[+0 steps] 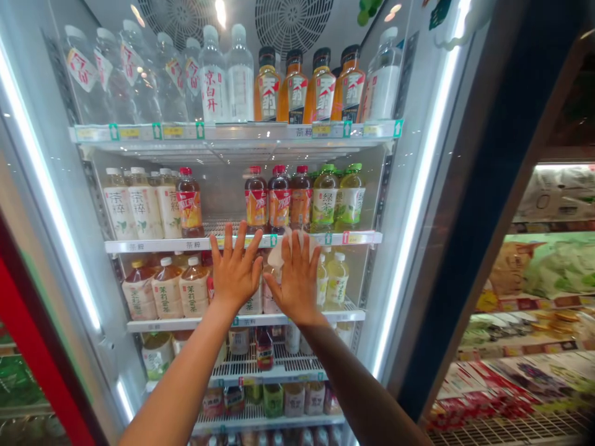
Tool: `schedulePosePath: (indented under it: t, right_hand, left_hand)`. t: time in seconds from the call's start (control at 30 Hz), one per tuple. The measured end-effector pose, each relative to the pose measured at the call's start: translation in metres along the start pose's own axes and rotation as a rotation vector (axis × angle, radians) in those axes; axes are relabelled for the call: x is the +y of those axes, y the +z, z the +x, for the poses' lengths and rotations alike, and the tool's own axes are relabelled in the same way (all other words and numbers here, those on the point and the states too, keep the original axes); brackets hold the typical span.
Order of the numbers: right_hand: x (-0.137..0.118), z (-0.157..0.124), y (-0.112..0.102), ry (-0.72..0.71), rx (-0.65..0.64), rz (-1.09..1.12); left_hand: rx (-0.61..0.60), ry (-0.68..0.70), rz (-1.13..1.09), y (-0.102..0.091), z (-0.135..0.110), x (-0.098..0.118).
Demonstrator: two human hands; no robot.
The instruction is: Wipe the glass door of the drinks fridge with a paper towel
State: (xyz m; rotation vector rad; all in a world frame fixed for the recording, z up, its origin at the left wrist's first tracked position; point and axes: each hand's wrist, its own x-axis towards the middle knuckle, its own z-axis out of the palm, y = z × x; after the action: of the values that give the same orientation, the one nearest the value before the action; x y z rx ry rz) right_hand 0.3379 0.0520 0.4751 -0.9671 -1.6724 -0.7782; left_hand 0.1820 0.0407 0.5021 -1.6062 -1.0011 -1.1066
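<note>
Open hands (237, 275) press a cooler's glass door (218, 192), the right (295, 282) over a white cloth (282, 251).

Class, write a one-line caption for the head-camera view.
Left hand and right hand flat on a fridge's glass door, white cloth under the right, bottled drinks behind.

the left hand (235, 272) and the right hand (295, 282) are raised side by side, just apart, at about the same height, both open and flat with their backs toward the head camera. the left hand's fingers (235, 244) fan out wide and point upward, while the right hand's fingers (297, 248) stand a little closer together. the bare left forearm (183, 371) and right forearm (356, 390) rise from the bottom corners of the view and angle inward to the bent-back wrists.
</note>
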Motion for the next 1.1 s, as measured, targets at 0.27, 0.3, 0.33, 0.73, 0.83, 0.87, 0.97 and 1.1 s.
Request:
schedulePosePath:
  t: [0.27, 0.3, 0.33, 0.73, 0.83, 0.87, 0.97, 1.1]
  right_hand:
    - [-0.036, 0.000, 0.009, 0.043, -0.011, -0.022]
    - [-0.042, -0.003, 0.012, 0.037, -0.010, -0.023]
    - [-0.049, 0.000, 0.014, 0.033, -0.005, -0.023]
    - [-0.131, 0.034, 0.040, -0.015, -0.051, 0.008]
    - [-0.148, 0.056, 0.042, 0.011, -0.032, 0.018]
    - [-0.154, 0.062, 0.043, 0.022, -0.025, 0.016]
    - [-0.175, 0.052, 0.052, 0.047, -0.023, -0.003]
    - [-0.207, 0.026, 0.070, 0.037, -0.020, -0.017]
  left_hand:
    - [-0.057, -0.117, 0.026, -0.025, -0.026, -0.037]
    - [-0.048, -0.131, 0.036, -0.030, -0.030, -0.048]
    - [-0.042, -0.139, 0.043, -0.034, -0.033, -0.058]
    - [-0.028, -0.204, -0.002, -0.062, -0.043, -0.136]
    - [-0.028, -0.213, -0.007, -0.067, -0.057, -0.149]
    - [-0.029, -0.218, -0.011, -0.069, -0.063, -0.152]
    - [-0.046, -0.234, -0.026, -0.074, -0.080, -0.161]
    - [-0.080, -0.260, -0.027, -0.082, -0.101, -0.177]
